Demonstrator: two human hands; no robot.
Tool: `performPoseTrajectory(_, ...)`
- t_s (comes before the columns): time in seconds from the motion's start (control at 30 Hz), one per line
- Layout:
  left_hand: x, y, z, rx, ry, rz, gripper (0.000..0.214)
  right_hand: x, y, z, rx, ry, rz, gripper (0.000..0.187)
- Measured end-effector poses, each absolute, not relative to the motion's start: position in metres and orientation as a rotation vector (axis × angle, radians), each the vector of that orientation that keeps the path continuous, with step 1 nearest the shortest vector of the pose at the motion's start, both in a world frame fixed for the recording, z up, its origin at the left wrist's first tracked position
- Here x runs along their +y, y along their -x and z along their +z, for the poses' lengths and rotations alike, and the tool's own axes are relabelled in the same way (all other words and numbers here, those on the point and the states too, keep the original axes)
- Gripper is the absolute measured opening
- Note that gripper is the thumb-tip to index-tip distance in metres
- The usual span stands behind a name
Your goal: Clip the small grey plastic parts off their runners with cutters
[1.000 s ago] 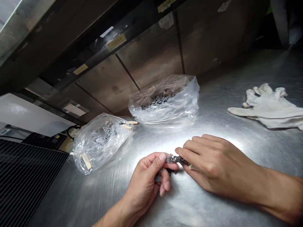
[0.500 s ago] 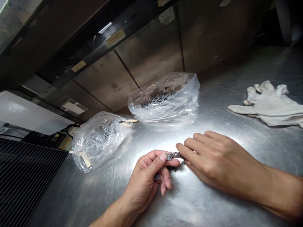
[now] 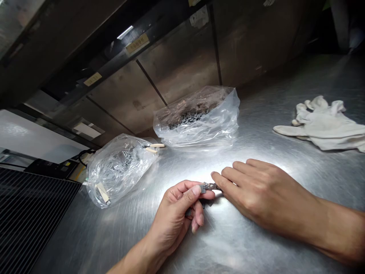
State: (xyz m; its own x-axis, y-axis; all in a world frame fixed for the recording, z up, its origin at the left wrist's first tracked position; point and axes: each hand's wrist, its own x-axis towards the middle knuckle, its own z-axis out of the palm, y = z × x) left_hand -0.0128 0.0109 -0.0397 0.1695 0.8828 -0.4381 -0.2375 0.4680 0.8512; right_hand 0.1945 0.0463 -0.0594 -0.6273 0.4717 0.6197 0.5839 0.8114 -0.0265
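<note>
Between the thumb and index finger of my left hand [image 3: 178, 209] is a small grey part [image 3: 203, 188]. More grey pieces [image 3: 188, 212] show partly under its curled fingers. My right hand [image 3: 256, 190], back upward, is closed around a pair of small metal pliers [image 3: 211, 186]. Only the pliers' jaws and pivot show; the handles are hidden under the hand. The jaw tips meet the right side of the grey part, though whether they grip it I cannot tell. A few dark pieces [image 3: 207, 202] lie below the jaws, partly covered by the left fingers.
Two clear plastic bags of small grey parts, a left bag [image 3: 114, 167] and a back bag [image 3: 196, 125], rest on the metal table [image 3: 242, 247]. Pale-handled pliers [image 3: 154, 147] lie at the left bag's edge. White gloves [image 3: 327, 123] lie right. A black grille [image 3: 28, 217] stands far left.
The grey part has tilted slightly at the jaws of the pliers. Both hands stay nearly in place, and the whole view has shifted a little.
</note>
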Motion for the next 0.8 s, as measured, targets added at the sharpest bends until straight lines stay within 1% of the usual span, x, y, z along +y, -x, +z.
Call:
performPoseTrajectory(0.23,0.0125,0.0126,-0.0386,1.131,-0.707,0.915,0.023,0.0457,-0.1943,-0.0594,-2.385,0.777,-0.242,0.029)
performPoseTrajectory(0.5,0.0119,0.0138,-0.0397,1.130,-0.716,0.907,0.024,0.0446,-0.1942,-0.0580,-2.394,0.764,-0.305,0.028)
performPoseTrajectory(0.7,0.0119,0.0136,-0.0398,1.103,-0.700,0.917,0.019,0.0445,-0.1948,-0.0607,-2.399,0.752,-0.266,0.026)
performPoseTrajectory(0.8,0.0116,0.0146,-0.0404,1.063,-0.677,0.927,0.021,0.0448,-0.1957,-0.0633,-2.405,0.756,-0.226,0.025)
